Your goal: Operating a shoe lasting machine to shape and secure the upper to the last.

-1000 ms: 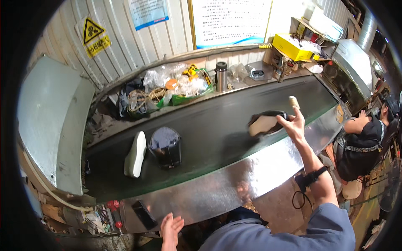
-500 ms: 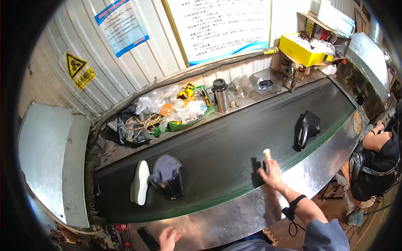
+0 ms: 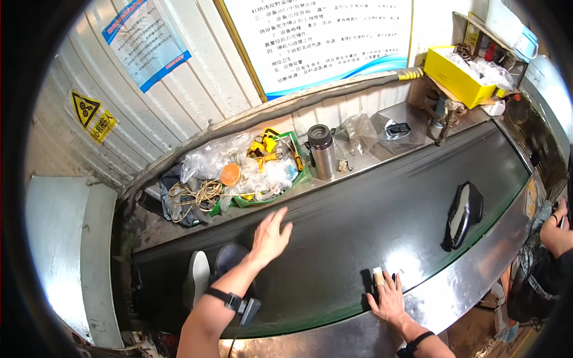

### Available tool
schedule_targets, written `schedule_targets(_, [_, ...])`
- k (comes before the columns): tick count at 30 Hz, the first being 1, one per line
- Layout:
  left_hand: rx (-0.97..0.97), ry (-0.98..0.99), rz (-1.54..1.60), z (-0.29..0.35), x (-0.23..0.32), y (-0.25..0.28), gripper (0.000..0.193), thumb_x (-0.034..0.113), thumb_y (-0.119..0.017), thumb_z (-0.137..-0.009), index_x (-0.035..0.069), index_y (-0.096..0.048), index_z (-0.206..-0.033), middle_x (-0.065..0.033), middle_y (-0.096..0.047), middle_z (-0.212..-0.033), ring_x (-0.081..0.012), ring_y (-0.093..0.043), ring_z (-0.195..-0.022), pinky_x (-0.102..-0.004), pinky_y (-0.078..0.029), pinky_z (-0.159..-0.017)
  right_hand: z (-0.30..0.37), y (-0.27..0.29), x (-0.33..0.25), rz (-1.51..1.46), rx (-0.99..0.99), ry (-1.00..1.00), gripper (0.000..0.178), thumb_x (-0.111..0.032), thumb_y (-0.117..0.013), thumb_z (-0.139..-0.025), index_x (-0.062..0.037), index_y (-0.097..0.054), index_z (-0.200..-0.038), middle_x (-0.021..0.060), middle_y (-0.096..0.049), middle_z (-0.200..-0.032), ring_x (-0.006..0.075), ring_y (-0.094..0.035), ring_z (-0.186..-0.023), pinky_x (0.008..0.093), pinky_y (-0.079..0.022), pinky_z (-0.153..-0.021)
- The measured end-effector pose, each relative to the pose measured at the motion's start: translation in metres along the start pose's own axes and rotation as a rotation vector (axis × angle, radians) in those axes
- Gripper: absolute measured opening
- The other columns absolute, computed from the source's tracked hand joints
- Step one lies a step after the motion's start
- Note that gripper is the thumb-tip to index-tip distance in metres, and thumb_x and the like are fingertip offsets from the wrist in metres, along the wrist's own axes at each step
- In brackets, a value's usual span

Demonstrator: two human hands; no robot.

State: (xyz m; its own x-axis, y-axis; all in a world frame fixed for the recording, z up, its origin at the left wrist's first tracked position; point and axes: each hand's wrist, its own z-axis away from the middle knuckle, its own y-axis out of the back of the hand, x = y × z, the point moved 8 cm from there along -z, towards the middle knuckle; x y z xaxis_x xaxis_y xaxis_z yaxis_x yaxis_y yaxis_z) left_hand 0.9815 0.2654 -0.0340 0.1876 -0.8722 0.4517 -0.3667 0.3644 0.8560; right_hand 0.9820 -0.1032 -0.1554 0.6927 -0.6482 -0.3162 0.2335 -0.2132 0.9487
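My left hand [image 3: 270, 238] reaches over the dark conveyor belt [image 3: 334, 221], fingers stretched out and apart, holding nothing. Below it, my left forearm partly hides a dark shoe upper [image 3: 230, 258]. Beside that upper lies a pale shoe sole [image 3: 199, 274]. With its fingers spread, my right hand [image 3: 389, 300] rests at the belt's near edge. One of its fingers has a pale yellowish wrap or cover [image 3: 378, 276] on it. Farther right on the belt is a black shoe piece [image 3: 465, 212] with a light strip, apart from both hands.
Along the belt's far side stand a green tray [image 3: 239, 201] of bags and cord, a steel thermos [image 3: 323, 156] and a plastic bag. A yellow box [image 3: 456, 77] sits on the right shelf. Metal housings flank both ends. Another person [image 3: 540, 262] is at far right.
My left hand has come up from the near edge and out over the belt. My right hand sits lower in the picture, fingers more spread. The view has shifted.
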Motion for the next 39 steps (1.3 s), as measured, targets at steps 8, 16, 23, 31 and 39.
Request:
schedule_targets(8, [-0.235,-0.238,-0.104,-0.124,-0.099,-0.020,0.038,0.022,-0.055,-0.098,0.009,-0.058,-0.134,-0.0224,-0.058,-0.132,-0.0389,-0.050,-0.129,-0.0452,-0.037,-0.112,-0.012,0.000,0.002,-0.071,0.044,0.011,0.065,-0.031,-0.069,-0.081,0.0074,-0.052,-0.130,0.0226,-0.059,-0.126,0.0400,-0.046,-0.131,0.0635,-0.024,-0.115])
schedule_targets(16, [-0.377,-0.505,-0.549,-0.168,-0.162,0.000,0.054,0.031,-0.073,-0.083,0.019,-0.059,-0.134,-0.0148,-0.053,-0.138,-0.0333,-0.045,-0.135,-0.0469,-0.027,-0.121,-0.018,0.006,-0.004,-0.110,0.025,-0.001,0.071,-0.024,-0.063,-0.089,0.0054,-0.033,-0.146,0.0275,-0.046,-0.140,0.0490,-0.041,-0.131,0.0651,-0.023,-0.115])
schedule_targets(23, [-0.191,-0.713,-0.473,-0.179,-0.159,0.026,0.039,0.006,-0.070,-0.077,0.011,-0.068,-0.115,-0.0076,-0.064,-0.127,-0.0290,-0.059,-0.117,-0.0404,-0.047,-0.104,-0.013,-0.006,-0.005,-0.026,-0.039,0.032,0.063,-0.019,-0.059,-0.090,0.0053,-0.039,-0.144,0.0290,-0.045,-0.140,0.0504,-0.042,-0.129,0.0655,-0.025,-0.114])
schedule_targets(31, [-0.169,-0.557,-0.246,-0.196,-0.173,0.043,0.044,-0.010,-0.059,-0.066,0.006,-0.070,-0.105,-0.0120,-0.069,-0.112,-0.0340,-0.064,-0.106,-0.0422,-0.054,-0.090,-0.015,-0.005,-0.009,-0.075,-0.001,0.036,0.060,-0.018,-0.058,-0.090,0.0070,-0.040,-0.142,0.0281,-0.046,-0.139,0.0499,-0.044,-0.126,0.0653,-0.023,-0.115])
schedule_targets(39, [-0.250,-0.560,-0.286,-0.179,-0.137,0.028,0.061,0.011,-0.069,-0.075,0.017,-0.058,-0.134,-0.0225,-0.061,-0.124,-0.0380,-0.055,-0.119,-0.0475,-0.044,-0.106,-0.021,-0.003,-0.010,-0.055,-0.056,-0.017,0.058,-0.023,-0.054,-0.093,0.0064,-0.041,-0.142,0.0280,-0.047,-0.138,0.0464,-0.046,-0.127,0.0632,-0.021,-0.116])
